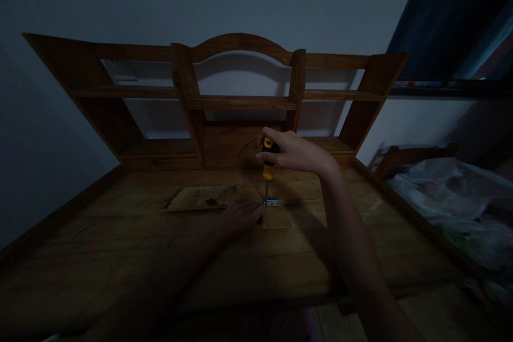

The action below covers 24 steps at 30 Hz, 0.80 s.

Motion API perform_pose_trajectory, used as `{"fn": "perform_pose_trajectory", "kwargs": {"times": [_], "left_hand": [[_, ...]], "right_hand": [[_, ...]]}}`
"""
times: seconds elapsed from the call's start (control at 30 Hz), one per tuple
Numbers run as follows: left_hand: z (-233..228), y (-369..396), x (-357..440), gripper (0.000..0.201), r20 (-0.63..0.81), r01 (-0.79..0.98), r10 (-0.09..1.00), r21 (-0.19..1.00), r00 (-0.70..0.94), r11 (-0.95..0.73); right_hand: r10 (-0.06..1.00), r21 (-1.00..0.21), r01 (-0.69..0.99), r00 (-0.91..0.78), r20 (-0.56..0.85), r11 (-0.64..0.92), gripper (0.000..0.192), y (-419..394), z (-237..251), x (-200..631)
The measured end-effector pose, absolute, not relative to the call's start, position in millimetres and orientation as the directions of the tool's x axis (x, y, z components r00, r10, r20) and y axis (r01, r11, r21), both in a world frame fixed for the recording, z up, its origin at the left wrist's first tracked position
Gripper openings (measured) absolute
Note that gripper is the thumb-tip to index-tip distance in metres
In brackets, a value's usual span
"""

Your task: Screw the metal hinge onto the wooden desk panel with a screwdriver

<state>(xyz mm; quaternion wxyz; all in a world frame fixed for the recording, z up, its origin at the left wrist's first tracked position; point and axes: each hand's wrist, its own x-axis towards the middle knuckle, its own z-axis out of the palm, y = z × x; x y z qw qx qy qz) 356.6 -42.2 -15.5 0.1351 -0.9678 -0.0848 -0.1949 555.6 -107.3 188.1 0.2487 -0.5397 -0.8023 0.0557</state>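
Note:
In the head view my right hand (286, 150) grips the yellow and black handle of a screwdriver (268, 172) from above. Its shaft points straight down, and the tip meets a small silver metal hinge (273, 201). The hinge lies at the far edge of a small light-brown wooden block (276, 218). My left hand (240, 216) rests low on the desk, its fingers closed against the left side of the block beside the hinge. Shadow hides part of these fingers.
The wooden desk (120, 256) backs onto a shelf unit (240, 102) against the wall. A torn-edged flat strip (200, 197) lies left of the hands. A thin pale object (83, 228) sits farther left. Plastic bags (449, 187) are beyond the right edge, by a chair back (414, 156).

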Motion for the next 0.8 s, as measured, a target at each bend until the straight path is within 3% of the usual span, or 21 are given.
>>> {"fn": "perform_pose_trajectory", "kwargs": {"times": [0.13,0.27,0.8], "left_hand": [[-16,-43,355,0.019,0.330,0.209,0.101,-0.312,0.939,-0.927],[-19,-43,354,0.030,0.352,0.240,0.116,-0.333,0.929,-0.912],[-19,-44,351,0.029,0.369,0.219,0.108,-0.273,0.923,-0.937]], "right_hand": [[0.893,-0.368,0.841,-0.258,0.368,0.395,0.025,-105,187,560],[0.904,-0.379,0.852,-0.222,0.365,0.362,0.024,-105,187,565],[0.914,-0.363,0.874,-0.187,0.360,0.322,0.027,-105,186,569]]}}
